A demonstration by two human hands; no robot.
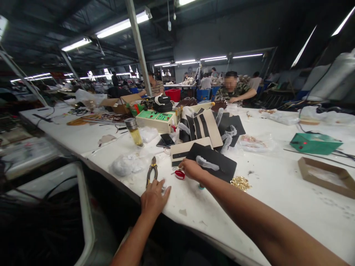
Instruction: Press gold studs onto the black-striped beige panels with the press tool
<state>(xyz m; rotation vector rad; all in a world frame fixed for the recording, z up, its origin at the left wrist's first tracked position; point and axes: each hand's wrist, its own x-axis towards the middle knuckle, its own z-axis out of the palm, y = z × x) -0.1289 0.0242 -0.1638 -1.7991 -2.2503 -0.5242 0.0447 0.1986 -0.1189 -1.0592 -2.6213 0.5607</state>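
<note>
On the white table [277, 177], the black sheet [225, 168] beside my right hand [192, 170] looks light, best held by its edge, the pliers [154, 164] by my spread left hand [153, 199] look heavy, best held by the handles, and I can't tell if my right hand pinches the little red thing [180, 177].

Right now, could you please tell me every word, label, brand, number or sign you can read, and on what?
Nothing is legible.
Cream control box: its green panels' markings are too small and blurred.
Green box with a red light: no readable lettering.
</note>
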